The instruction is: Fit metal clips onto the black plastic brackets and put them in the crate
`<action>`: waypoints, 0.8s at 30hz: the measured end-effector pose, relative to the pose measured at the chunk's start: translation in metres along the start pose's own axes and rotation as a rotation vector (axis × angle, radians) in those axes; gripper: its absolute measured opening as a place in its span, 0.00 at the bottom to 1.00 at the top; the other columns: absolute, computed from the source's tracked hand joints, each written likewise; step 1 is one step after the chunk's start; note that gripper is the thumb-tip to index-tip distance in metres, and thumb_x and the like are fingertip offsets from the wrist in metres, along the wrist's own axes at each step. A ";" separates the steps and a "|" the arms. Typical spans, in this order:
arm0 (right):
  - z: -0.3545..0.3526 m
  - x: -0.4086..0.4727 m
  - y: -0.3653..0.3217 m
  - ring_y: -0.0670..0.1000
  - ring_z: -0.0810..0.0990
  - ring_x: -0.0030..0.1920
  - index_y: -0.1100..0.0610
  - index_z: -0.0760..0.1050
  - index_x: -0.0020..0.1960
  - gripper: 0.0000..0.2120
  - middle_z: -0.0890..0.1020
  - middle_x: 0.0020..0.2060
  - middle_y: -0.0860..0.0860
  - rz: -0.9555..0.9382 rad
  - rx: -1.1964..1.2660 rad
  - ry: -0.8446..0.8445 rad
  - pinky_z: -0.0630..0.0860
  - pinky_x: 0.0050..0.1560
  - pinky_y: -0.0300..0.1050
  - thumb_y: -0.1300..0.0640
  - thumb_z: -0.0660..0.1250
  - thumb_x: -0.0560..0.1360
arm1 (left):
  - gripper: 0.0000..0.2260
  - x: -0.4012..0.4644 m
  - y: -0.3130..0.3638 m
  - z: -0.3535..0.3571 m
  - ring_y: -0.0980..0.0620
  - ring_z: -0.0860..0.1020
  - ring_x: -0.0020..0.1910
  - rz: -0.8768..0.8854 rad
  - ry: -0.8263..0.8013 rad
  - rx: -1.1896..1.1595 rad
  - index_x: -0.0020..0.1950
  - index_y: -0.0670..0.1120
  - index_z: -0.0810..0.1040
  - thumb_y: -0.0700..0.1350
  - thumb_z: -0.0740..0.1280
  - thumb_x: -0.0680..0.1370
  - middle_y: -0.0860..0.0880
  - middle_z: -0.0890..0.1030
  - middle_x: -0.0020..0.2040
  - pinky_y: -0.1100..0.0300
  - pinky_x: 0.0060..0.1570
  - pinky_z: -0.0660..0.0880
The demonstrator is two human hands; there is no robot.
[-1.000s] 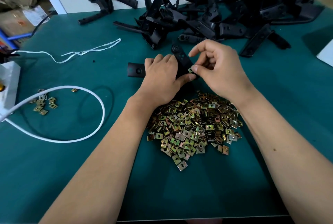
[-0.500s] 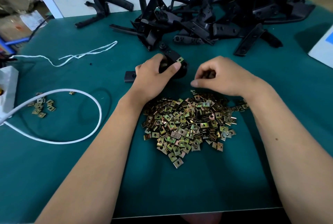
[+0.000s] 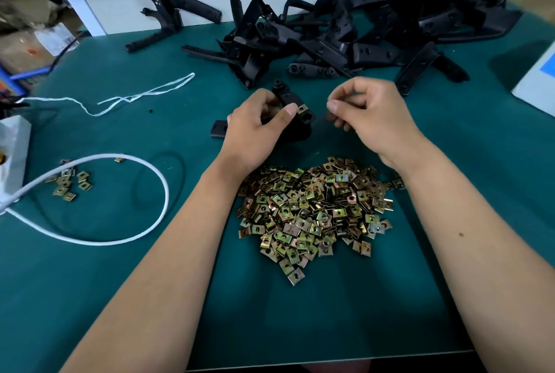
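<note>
My left hand [image 3: 255,129] grips a black plastic bracket [image 3: 292,99] just above the green table, thumb pressed beside a brass-coloured metal clip [image 3: 302,108] seated on its edge. The bracket's other end [image 3: 218,129] pokes out left of the hand. My right hand [image 3: 372,114] hovers a short gap to the right, thumb and forefinger pinched together on a small clip that the fingers mostly hide. A large heap of loose metal clips [image 3: 312,210] lies between my forearms, close in front of me.
A tangle of black brackets [image 3: 345,39] fills the back of the table, with one apart at the back left [image 3: 177,12]. A white cable loop [image 3: 120,162], white string [image 3: 135,97], a few stray clips [image 3: 69,183] and a white box [image 3: 12,147] lie left. A grey box [image 3: 540,78] sits at the right edge.
My right hand left the bracket, dipped to the top of the clip heap, and has risen again with fingers pinched. The left hand turned the bracket, so its fitted clip now shows.
</note>
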State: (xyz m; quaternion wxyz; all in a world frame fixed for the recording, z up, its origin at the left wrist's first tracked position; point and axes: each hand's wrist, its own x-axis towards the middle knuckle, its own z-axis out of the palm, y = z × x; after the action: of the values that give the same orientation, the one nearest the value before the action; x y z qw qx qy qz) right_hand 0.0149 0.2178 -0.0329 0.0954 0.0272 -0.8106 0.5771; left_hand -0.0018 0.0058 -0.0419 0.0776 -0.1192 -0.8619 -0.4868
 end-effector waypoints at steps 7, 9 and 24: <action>0.009 -0.003 -0.006 0.45 0.82 0.39 0.54 0.86 0.51 0.06 0.88 0.39 0.50 0.035 0.138 0.008 0.78 0.41 0.35 0.63 0.74 0.76 | 0.17 -0.004 0.005 0.001 0.49 0.81 0.54 0.099 -0.005 0.062 0.56 0.47 0.79 0.59 0.67 0.76 0.53 0.84 0.49 0.40 0.65 0.71; 0.010 -0.003 -0.007 0.45 0.81 0.37 0.56 0.85 0.50 0.05 0.87 0.37 0.50 0.016 0.133 0.027 0.77 0.40 0.36 0.62 0.71 0.79 | 0.17 -0.004 0.004 0.000 0.49 0.81 0.54 0.145 0.002 0.076 0.55 0.46 0.79 0.59 0.68 0.76 0.53 0.84 0.49 0.39 0.64 0.71; 0.024 -0.005 -0.012 0.38 0.75 0.34 0.50 0.84 0.44 0.08 0.80 0.30 0.42 -0.033 -0.012 0.082 0.73 0.43 0.36 0.55 0.69 0.81 | 0.16 -0.004 0.003 0.003 0.53 0.79 0.51 0.410 0.037 0.338 0.55 0.47 0.76 0.58 0.68 0.77 0.54 0.82 0.47 0.45 0.70 0.62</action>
State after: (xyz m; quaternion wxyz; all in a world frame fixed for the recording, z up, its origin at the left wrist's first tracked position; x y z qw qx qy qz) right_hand 0.0186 0.1909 -0.0304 0.1383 0.0164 -0.8089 0.5712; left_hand 0.0026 0.0093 -0.0416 0.2090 -0.2678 -0.8872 -0.3122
